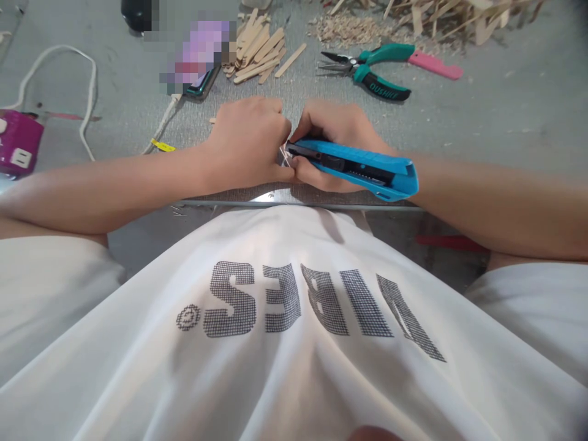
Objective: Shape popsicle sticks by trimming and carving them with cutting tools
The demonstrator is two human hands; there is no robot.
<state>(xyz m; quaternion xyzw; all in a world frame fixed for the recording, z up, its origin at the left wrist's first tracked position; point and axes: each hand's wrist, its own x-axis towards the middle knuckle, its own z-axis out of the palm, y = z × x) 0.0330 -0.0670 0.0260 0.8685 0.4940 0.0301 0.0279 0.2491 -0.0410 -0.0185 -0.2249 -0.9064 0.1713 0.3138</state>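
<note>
My right hand [335, 131] grips a blue utility knife [362, 168], its blade end pointing left toward my other hand. My left hand [248, 144] is closed into a fist right beside the blade tip, pinching something small and thin that is mostly hidden between the fingers. Both hands rest near the table's front edge [229, 199], knuckles almost touching. My white shirt fills the lower half of the view.
A pile of wooden craft sticks [257, 52] lies behind the hands, next to a phone [199, 86]. Green-handled pliers [372, 67] and a pink comb-like piece [436, 64] lie at the back right, with wood scraps [441, 15] beyond. A white cable [87, 92] and magenta power strip [18, 141] sit at left.
</note>
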